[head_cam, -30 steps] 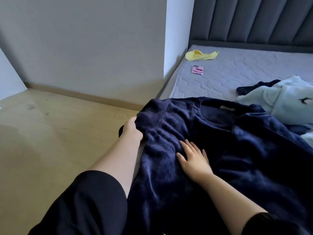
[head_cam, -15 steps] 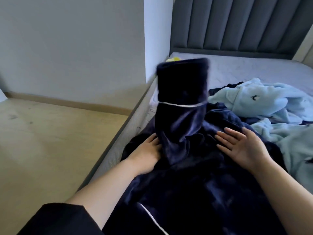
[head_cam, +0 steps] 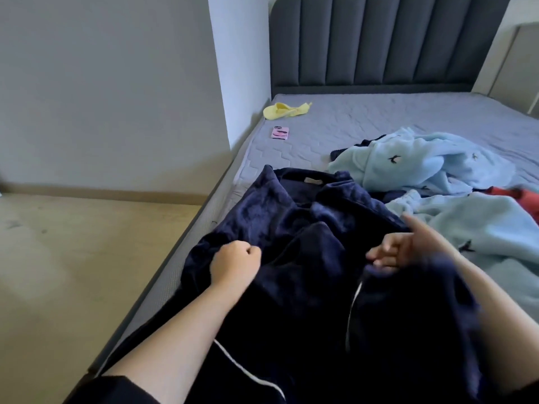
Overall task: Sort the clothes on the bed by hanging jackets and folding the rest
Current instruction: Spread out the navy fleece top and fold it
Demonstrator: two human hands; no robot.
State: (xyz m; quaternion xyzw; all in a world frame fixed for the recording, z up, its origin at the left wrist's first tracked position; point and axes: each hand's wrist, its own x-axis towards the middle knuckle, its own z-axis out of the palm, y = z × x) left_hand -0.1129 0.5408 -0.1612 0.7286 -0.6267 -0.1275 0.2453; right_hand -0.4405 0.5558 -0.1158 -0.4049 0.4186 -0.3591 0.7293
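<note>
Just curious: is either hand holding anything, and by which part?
The left hand grips the navy fleece top by bunched fabric at its left edge. The right hand is too blurred to tell.

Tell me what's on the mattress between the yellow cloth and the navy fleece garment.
In the head view, a pink phone lies there on the mattress, apart from both.

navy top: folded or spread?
Partly folded. The navy top lies rumpled on the mattress, fabric doubled over its front; left hand grips its edge, right hand blurred.

Soft daylight, dim shadows — right hand (head_cam: pixel 414 249) motion-blurred, edges wide-angle bowed.
</note>
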